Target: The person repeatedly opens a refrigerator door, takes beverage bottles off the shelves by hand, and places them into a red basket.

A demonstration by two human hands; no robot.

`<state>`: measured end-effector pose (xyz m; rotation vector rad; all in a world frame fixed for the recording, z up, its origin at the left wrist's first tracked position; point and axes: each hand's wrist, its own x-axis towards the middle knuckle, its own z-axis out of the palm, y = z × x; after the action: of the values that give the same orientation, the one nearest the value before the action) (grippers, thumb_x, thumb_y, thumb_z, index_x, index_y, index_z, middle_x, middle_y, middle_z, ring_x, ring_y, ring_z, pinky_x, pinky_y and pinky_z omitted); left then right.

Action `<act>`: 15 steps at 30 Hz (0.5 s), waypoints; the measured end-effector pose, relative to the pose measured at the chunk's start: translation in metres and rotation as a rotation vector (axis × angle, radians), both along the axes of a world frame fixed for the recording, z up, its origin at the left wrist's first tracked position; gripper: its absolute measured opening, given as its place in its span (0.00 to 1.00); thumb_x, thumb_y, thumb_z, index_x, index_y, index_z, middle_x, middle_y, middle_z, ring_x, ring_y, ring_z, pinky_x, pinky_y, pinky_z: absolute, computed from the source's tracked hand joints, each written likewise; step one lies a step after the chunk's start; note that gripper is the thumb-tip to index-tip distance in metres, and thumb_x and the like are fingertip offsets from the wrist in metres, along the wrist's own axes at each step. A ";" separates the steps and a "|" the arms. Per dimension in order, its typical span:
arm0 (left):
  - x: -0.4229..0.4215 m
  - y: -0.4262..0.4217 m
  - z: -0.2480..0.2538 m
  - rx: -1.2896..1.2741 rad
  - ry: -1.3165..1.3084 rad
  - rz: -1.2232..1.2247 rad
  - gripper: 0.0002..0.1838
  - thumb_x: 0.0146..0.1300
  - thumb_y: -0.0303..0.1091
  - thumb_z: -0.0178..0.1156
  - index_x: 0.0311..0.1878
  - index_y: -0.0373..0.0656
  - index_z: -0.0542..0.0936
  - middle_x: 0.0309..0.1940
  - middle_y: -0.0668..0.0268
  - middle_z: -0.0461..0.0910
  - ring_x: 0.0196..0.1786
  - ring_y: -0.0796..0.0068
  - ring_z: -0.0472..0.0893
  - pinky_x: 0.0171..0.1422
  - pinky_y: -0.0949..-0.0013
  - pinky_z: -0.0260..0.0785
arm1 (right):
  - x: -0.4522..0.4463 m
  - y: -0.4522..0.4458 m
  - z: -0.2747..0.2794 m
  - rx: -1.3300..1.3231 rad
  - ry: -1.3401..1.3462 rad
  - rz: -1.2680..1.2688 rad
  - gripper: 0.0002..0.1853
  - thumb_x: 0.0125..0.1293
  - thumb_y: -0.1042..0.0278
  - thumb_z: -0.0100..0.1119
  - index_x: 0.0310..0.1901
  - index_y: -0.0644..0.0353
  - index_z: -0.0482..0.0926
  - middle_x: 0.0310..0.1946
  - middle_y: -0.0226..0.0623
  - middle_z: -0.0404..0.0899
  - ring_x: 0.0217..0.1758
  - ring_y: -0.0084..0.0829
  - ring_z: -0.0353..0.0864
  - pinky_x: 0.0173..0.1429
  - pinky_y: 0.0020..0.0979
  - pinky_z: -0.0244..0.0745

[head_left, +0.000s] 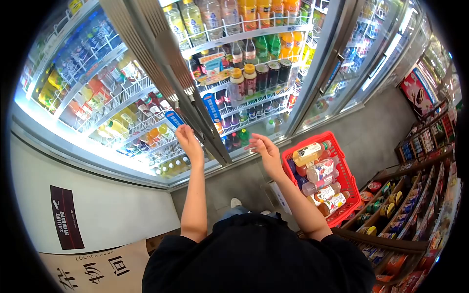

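My left hand (190, 145) is raised in front of the glass-door drinks cooler, its fingers bent close together near the door handle (187, 117) and a blue label (174, 119). Whether those fingers touch the door I cannot tell. Out in front of the right-hand door (251, 141), my right hand (267, 152) holds nothing, with its fingers loosely apart. Behind the glass stand rows of bottles (212, 19) and dark cans (273, 73). A red shopping basket (348, 163) sits right of my right forearm, loaded with several bottles (322, 170) lying on their sides.
Snack shelves (405, 210) run along the right side, close to the basket. More cooler doors (364, 53) continue to the upper right. At left is a white panel (107, 205) with a dark sign (67, 217). Grey floor (220, 188) shows around my feet.
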<state>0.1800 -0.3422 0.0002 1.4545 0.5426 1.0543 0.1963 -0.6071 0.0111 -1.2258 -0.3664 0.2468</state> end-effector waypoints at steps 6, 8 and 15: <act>0.035 0.065 0.020 0.134 0.094 -0.068 0.30 0.80 0.52 0.41 0.41 0.35 0.82 0.42 0.59 0.80 0.46 0.68 0.78 0.55 0.66 0.67 | 0.013 0.057 0.012 -0.011 -0.053 0.060 0.20 0.79 0.56 0.49 0.62 0.62 0.76 0.50 0.35 0.82 0.47 0.22 0.79 0.51 0.25 0.76; 0.040 0.070 0.029 0.013 0.061 -0.198 0.32 0.80 0.54 0.39 0.37 0.35 0.82 0.37 0.60 0.80 0.43 0.69 0.79 0.53 0.67 0.67 | 0.015 0.074 0.016 -0.031 -0.046 0.072 0.20 0.79 0.55 0.49 0.62 0.61 0.76 0.49 0.33 0.82 0.47 0.21 0.79 0.50 0.24 0.75; 0.046 0.082 0.046 -0.297 0.048 -0.523 0.36 0.77 0.62 0.37 0.18 0.45 0.68 0.17 0.68 0.69 0.24 0.74 0.71 0.36 0.69 0.63 | 0.012 0.115 0.021 -0.058 0.049 0.071 0.19 0.79 0.54 0.49 0.61 0.58 0.77 0.48 0.29 0.82 0.47 0.18 0.78 0.48 0.22 0.73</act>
<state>0.2255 -0.2606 0.0462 1.2615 0.3079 0.5029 0.2088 -0.4917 0.0318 -1.2625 -0.3626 0.3502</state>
